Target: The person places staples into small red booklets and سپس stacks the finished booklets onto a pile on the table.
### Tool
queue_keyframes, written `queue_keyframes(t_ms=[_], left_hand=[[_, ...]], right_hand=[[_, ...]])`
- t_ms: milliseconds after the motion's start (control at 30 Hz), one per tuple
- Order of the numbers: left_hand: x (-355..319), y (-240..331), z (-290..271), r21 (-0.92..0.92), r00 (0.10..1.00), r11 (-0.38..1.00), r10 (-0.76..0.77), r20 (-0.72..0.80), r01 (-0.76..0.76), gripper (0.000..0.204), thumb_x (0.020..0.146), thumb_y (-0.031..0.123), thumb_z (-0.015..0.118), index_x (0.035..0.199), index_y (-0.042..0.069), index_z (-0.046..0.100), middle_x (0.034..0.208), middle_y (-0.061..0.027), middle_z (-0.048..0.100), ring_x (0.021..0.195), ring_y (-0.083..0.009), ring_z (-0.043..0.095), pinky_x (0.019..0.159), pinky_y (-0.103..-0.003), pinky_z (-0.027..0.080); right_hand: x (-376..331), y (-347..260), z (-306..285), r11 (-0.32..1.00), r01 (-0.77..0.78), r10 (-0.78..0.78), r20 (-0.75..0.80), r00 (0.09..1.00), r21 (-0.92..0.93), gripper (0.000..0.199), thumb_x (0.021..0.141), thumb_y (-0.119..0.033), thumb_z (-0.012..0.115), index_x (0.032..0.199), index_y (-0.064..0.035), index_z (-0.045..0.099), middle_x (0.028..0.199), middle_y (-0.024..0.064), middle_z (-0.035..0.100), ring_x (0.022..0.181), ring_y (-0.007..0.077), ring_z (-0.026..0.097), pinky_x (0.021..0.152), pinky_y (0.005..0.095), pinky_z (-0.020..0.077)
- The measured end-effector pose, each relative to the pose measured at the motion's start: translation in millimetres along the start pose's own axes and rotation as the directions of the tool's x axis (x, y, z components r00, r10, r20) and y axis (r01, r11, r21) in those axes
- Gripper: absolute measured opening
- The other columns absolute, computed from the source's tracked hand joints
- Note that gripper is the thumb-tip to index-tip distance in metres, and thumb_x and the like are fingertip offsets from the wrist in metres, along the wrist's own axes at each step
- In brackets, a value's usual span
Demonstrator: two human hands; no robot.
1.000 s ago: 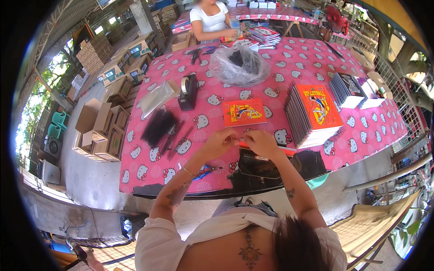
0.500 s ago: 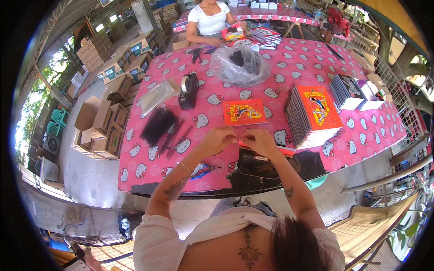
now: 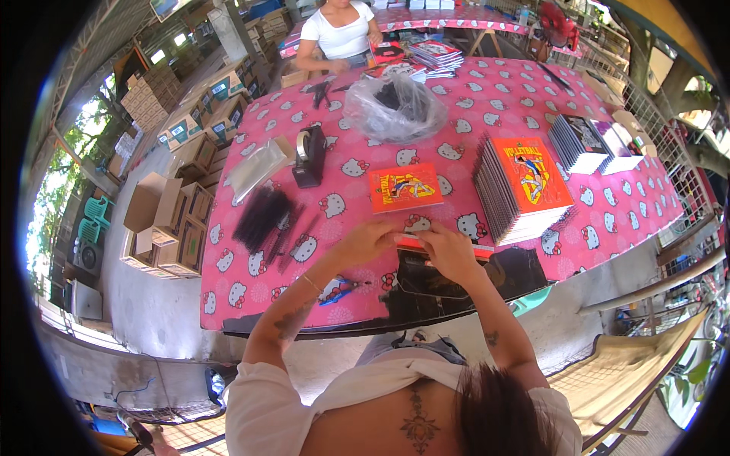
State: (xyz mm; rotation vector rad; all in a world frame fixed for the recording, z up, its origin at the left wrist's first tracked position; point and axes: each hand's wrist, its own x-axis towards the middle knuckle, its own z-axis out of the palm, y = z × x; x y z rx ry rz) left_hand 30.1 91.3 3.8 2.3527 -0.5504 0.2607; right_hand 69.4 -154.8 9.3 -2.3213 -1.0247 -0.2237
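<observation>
An orange-red notebook (image 3: pixel 411 244) lies low in front of me, seen mostly edge-on and largely hidden by my fingers. My left hand (image 3: pixel 370 242) pinches at its left end. My right hand (image 3: pixel 450 249) is bent over its far edge, fingertips close to the left ones. Under it is a black sheet or board (image 3: pixel 487 283) at the table's near edge. Just beyond my hands lies another orange notebook (image 3: pixel 407 188) with a figure on its cover. To the right stands a tall stack of spiral-bound orange notebooks (image 3: pixel 528 182). Blue-handled pliers (image 3: pixel 340 292) rest near my left forearm.
Black binding coils (image 3: pixel 266 216) are heaped on the pink patterned table (image 3: pixel 342 167), near a tape dispenser (image 3: pixel 310 156) and clear plastic sleeves (image 3: pixel 258 169). A plastic bag of black pieces (image 3: pixel 395 110) sits farther back. Across the table is a person in white (image 3: pixel 340 34).
My hands stay close together at the notebook, with the right fingers shifted slightly. Across the table, the person has lowered a notebook and drawn one hand back.
</observation>
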Motion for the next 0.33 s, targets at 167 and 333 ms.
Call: queue_keyframes(t_ms=[167,333], left_hand=[[10.2,20.0,0.2,-0.045,0.990,0.991,-0.119,0.071,0.123,0.022,0.096,0.023,0.068,0.113,0.008,0.066,0.098,-0.0145,0.065,0.095,-0.0343,0.067,0.076,-0.045,0.053],[3.2,-7.4,7.9,0.097,0.994,0.993,-0.078,0.079,0.070,0.031,0.094,0.023,0.071,0.123,0.014,0.065,0.116,-0.0139,0.064,0.098,-0.0365,0.068,0.078,-0.044,0.055]], right_hand=[[-2.4,4.9,-2.7,1.000,0.004,-0.004,-0.021,1.000,0.018,0.022,0.091,-0.015,0.065,0.112,-0.0157,0.074,0.093,0.0067,0.066,0.079,0.0321,0.070,0.068,0.0450,0.0559],[0.9,6.8,-0.4,0.998,0.051,-0.051,-0.022,0.998,0.022,0.023,0.090,-0.014,0.065,0.112,-0.0117,0.072,0.095,0.0087,0.067,0.078,0.0319,0.070,0.066,0.0455,0.0564]])
